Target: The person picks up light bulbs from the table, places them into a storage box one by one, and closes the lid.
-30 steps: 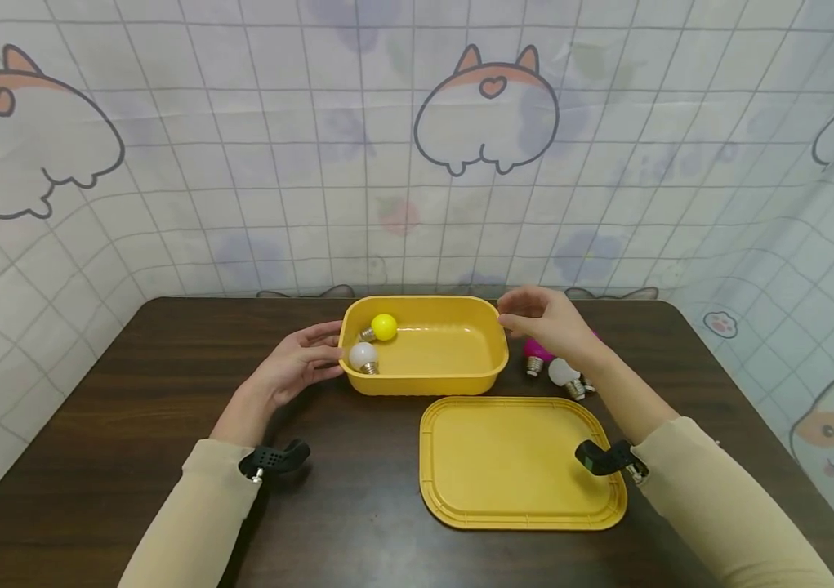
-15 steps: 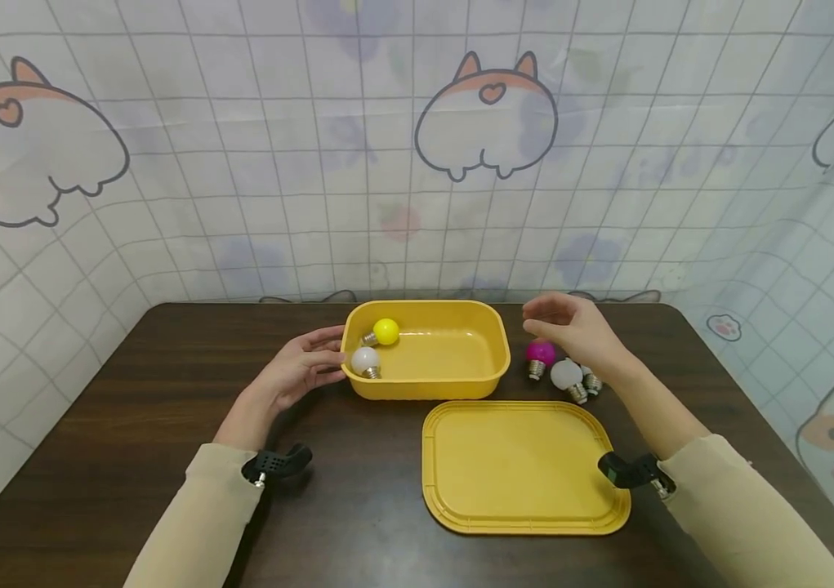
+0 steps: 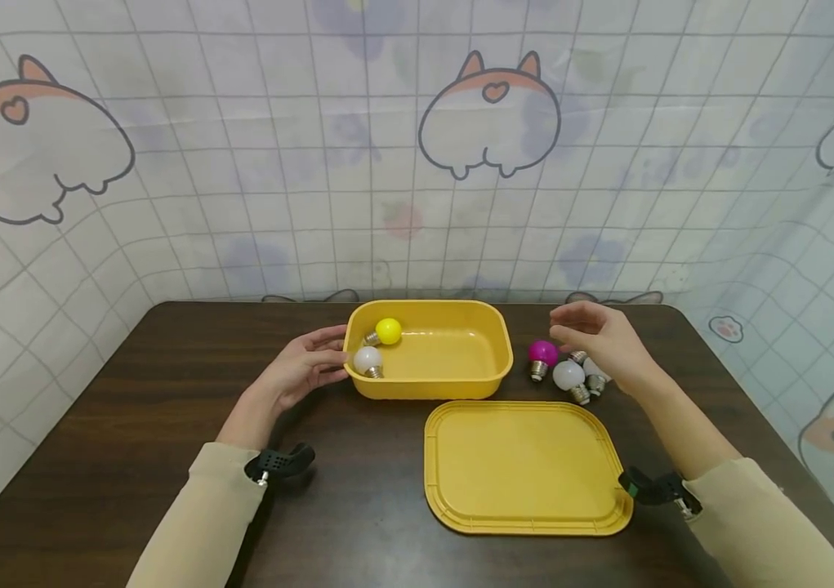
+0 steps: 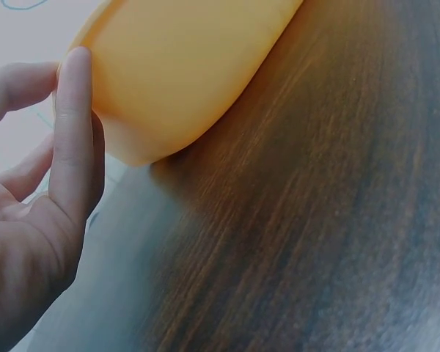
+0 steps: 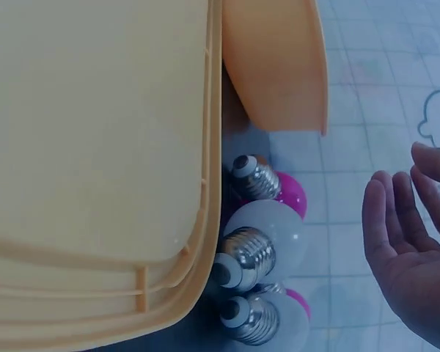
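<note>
My left hand (image 3: 305, 369) rests its fairly straight fingers and thumb against the left end of a yellow plastic bin (image 3: 431, 387). In the left wrist view the fingertips lie right at the rim of the bin (image 4: 183, 66). Inside, at the left, are a yellow light bulb (image 3: 389, 331) and a white light bulb (image 3: 367, 358). My right hand (image 3: 608, 343), fingers loosely bent and holding nothing, hovers above a cluster of light bulbs right of the bin. A magenta bulb (image 3: 542, 354) and a white bulb (image 3: 568, 375) show there; others are partly hidden behind the hand.
A flat yellow lid (image 3: 527, 467) lies on the dark wooden table (image 3: 358, 498), in front of the bin and the bulb cluster. A curtain (image 3: 277, 163) with a grid and corgi print hangs behind the table and along its sides.
My right hand has moved from the bin's right rim rightward to above the loose bulbs, uncovering the magenta one. My left hand has stayed at the bin's left end.
</note>
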Tool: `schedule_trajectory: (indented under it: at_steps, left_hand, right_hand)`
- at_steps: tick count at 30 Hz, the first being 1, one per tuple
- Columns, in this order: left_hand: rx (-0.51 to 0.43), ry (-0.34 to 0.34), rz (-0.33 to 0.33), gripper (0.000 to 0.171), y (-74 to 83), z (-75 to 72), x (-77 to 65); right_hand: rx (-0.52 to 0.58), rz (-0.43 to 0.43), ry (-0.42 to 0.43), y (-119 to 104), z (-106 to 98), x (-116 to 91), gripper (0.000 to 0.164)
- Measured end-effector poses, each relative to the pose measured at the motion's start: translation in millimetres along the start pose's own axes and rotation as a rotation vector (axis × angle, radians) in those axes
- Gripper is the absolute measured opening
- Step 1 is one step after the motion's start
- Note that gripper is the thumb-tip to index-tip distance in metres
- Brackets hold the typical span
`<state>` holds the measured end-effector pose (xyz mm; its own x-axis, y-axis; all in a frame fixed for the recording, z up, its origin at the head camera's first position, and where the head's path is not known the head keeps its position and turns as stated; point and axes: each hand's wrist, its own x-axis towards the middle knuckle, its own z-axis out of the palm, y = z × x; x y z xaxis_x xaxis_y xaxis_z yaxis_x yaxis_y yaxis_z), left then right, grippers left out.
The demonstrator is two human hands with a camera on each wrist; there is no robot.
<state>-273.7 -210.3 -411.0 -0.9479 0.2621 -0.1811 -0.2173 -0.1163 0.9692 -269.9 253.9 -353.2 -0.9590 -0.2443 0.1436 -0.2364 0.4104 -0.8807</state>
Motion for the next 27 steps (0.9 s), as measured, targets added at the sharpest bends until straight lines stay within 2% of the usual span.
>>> schedule_trajectory:
  at_steps: [11,21,27]
  left_hand:
    - [0.008,0.005,-0.009,0.065,1.5,1.1,0.3]
    - [0.017,-0.008,-0.001,0.067,0.9,-0.2,0.4]
    - [0.01,-0.001,-0.007,0.065,1.6,0.8,-0.6]
  right_hand:
    - [0.059,0.034,0.063,14,-12,-16,0.041]
    - [0.112,0.026,0.118,28,-20,-26,0.038]
    - [0.09,0.039,0.154,35,-23,-34,0.043]
